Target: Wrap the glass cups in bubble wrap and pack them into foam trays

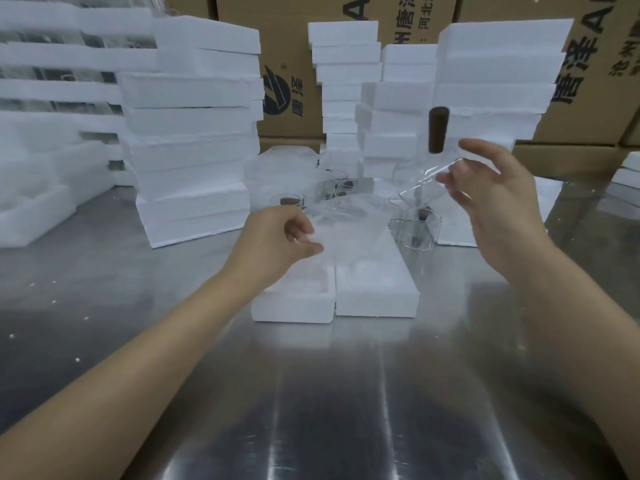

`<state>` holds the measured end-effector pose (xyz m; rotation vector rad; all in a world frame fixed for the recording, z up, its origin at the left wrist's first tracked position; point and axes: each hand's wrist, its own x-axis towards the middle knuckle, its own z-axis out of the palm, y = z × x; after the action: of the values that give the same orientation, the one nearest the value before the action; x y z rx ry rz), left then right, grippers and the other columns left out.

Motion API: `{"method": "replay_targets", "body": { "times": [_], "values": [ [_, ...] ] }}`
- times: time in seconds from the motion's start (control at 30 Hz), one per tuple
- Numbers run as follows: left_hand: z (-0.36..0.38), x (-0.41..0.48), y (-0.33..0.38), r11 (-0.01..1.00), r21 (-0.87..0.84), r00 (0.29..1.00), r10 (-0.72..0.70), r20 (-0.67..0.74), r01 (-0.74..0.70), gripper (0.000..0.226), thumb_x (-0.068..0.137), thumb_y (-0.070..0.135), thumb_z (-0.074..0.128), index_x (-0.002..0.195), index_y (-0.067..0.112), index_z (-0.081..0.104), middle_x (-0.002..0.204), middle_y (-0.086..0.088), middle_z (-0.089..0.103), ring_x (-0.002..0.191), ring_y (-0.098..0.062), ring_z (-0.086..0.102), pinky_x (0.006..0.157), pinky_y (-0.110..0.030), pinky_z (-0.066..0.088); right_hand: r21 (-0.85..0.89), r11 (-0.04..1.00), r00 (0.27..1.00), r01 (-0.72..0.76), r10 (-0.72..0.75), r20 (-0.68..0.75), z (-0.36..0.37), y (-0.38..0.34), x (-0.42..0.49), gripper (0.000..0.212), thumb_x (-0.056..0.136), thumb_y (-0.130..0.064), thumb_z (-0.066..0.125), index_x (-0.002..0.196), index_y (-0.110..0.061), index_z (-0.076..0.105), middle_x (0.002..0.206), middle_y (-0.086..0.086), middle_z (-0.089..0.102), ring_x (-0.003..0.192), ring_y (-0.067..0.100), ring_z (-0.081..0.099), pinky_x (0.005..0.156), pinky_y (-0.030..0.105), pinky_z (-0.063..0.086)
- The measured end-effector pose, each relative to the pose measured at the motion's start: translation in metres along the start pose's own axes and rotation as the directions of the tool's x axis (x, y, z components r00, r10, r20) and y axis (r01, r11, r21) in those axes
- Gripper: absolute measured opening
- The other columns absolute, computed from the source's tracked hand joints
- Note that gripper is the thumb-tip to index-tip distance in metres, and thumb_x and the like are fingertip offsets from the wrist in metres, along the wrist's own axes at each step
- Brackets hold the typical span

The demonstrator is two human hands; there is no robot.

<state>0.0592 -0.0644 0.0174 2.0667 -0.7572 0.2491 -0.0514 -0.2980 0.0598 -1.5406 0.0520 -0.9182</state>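
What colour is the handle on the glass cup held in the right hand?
Dark brown; the handle sticks up from the clear glass cup, in the head view.

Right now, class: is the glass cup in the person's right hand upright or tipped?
Tipped. The glass cup lies slanted in the right hand, its dark handle pointing up.

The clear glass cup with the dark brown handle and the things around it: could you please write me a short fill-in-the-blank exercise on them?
1. The clear glass cup with the dark brown handle is held by the ____ hand.
2. The left hand pinches a sheet of ____ wrap.
3. The two white foam trays lie on a shiny ____ table.
4. Behind the white foam stacks stand brown ____ boxes.

Missing words: right; bubble; metal; cardboard
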Motion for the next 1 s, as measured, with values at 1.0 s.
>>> {"method": "replay_targets", "body": {
  "times": [1.0],
  "values": [
    [0.007, -0.009, 0.018, 0.954, -0.216, 0.973, 0.18, -0.144, -0.208, 0.072, 0.074, -0.016, 0.055, 0.136, 0.021, 0.054, 0.119, 0.016, 0.053, 0.078, -0.014, 0.053, 0.067, -0.009, 0.042, -0.031, 0.927, 0.826, -0.373, 0.347, 0.445, 0.03, 0.011, -0.025, 0.016, 0.087, -0.015, 0.064, 0.101, -0.011, 0.072, 0.099, 0.01, 0.074, 0.075, 0.013, 0.069, 0.071, 0.022, 0.055]
  ]
}}
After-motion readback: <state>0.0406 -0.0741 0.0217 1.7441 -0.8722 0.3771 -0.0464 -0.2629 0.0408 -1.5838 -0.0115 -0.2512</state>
